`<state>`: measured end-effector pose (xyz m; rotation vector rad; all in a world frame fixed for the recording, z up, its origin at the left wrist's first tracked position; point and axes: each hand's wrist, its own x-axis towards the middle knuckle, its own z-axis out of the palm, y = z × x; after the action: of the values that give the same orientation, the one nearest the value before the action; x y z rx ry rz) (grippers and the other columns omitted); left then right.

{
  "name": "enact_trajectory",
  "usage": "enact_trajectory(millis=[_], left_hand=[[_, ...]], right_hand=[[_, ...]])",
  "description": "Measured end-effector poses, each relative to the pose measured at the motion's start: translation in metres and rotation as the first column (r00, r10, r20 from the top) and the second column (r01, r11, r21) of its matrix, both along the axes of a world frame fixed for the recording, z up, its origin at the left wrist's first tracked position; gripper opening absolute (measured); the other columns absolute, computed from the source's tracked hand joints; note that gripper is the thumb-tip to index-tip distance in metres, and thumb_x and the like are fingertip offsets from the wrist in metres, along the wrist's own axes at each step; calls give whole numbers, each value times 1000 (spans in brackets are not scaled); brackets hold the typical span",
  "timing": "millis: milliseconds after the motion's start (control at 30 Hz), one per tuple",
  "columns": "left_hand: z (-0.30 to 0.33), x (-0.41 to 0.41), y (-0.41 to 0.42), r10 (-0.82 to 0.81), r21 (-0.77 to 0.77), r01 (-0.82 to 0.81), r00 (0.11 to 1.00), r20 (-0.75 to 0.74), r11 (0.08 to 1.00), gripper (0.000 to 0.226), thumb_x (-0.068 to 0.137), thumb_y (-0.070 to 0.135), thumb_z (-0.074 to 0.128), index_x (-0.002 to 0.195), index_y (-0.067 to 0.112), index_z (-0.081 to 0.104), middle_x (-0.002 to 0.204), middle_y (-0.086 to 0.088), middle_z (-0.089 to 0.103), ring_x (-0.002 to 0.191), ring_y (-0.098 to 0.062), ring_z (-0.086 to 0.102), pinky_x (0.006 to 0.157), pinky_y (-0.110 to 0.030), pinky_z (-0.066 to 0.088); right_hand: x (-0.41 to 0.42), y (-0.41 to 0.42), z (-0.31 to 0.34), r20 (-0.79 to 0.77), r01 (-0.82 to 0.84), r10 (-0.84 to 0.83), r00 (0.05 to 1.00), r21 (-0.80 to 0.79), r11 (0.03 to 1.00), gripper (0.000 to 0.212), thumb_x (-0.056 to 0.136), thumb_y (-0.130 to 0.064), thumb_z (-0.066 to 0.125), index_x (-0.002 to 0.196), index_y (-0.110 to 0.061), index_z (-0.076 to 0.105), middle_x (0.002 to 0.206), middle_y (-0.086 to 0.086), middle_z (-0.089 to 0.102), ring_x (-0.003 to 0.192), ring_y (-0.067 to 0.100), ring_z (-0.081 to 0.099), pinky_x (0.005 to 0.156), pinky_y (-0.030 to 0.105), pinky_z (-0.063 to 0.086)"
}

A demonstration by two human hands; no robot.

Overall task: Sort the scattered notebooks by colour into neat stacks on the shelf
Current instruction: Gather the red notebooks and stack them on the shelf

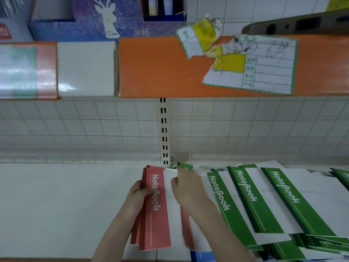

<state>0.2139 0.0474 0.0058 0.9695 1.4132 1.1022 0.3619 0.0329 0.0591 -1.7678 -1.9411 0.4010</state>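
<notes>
Red notebooks [154, 207] are gathered in a small bundle at the middle of the white shelf [56, 201], spines to the left. The left hand [138, 193] curls its grip round that spine edge, probably to keep the covers squared while more are added. The right hand [186, 188] lies on the white part of the top cover with fingers bent toward a green-edged notebook [186, 166] at the back; whether it pinches anything I cannot tell. Green notebooks [264, 201] lie fanned and overlapping just to the right, not yet squared, and a blue cover [201, 256] shows at the bottom edge. Each coloured band reads "NoteBook". On the orange shelf edge [151, 69] above hangs a torn price label [251, 63] with handwriting too scrawled to read; a deer-print box [107, 17] reads "Deer".
</notes>
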Motion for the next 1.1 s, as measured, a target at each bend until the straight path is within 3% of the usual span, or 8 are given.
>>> enact_trajectory(millis=[133,300,467,600,700,800,967,1100], left_hand=[[-4,2,-1,19,16,-18,999,-33,1000,17,95,10,46,94,5,62,80,-10,69,57,-11,67,48,-18,47],[-5,2,-5,-48,-3,48,998,38,999,35,96,45,45,95,21,70,86,1,75,76,-8,71,62,-23,49],[-6,2,-12,-64,70,65,998,-15,995,15,90,12,60,103,7,63,80,-6,73,65,-17,71,49,-22,51],[-1,-5,-15,17,203,-48,988,150,978,20,86,1,61,105,8,63,90,-16,72,71,-29,70,57,-36,55],[12,-3,-14,2,397,-82,980,198,914,25,88,0,58,106,17,60,97,-10,71,79,-24,70,61,-33,57],[29,5,-13,-42,559,-78,979,198,825,34,83,7,63,112,24,56,99,3,71,87,-16,70,65,-26,57],[36,10,-9,60,512,-157,978,202,845,46,59,40,84,95,23,61,80,9,73,72,-13,71,55,-21,54],[16,13,-5,172,345,-260,949,265,902,42,53,41,72,88,22,59,74,6,70,73,-15,68,61,-29,49]], right_hand=[[-36,5,-6,-126,-50,49,991,-4,999,36,98,-11,41,132,0,40,106,17,62,97,30,63,82,39,53],[-50,7,-20,-60,-33,35,998,40,999,41,101,-19,35,139,-6,33,113,14,62,103,29,61,79,33,47],[-29,7,-23,-168,-84,83,982,-1,996,25,99,-15,37,119,-8,49,105,13,64,96,27,62,77,34,51],[11,6,-17,-194,61,-46,980,75,995,61,96,-31,50,146,-12,23,139,9,46,116,22,56,93,26,49],[32,4,-8,-443,57,-65,894,-32,998,48,92,-45,52,125,-12,43,96,-4,59,79,4,58,65,3,42],[30,0,-6,-681,-28,67,729,68,997,34,90,-44,55,70,-22,38,53,-17,40,51,-3,39,49,8,34],[19,-11,-12,-812,-8,189,553,222,975,28,81,-46,59,99,-25,61,88,-15,67,84,-2,61,75,14,49],[7,-12,-27,-759,-48,181,625,195,980,33,86,-55,51,114,-38,56,111,-20,64,108,-3,57,89,21,48]])
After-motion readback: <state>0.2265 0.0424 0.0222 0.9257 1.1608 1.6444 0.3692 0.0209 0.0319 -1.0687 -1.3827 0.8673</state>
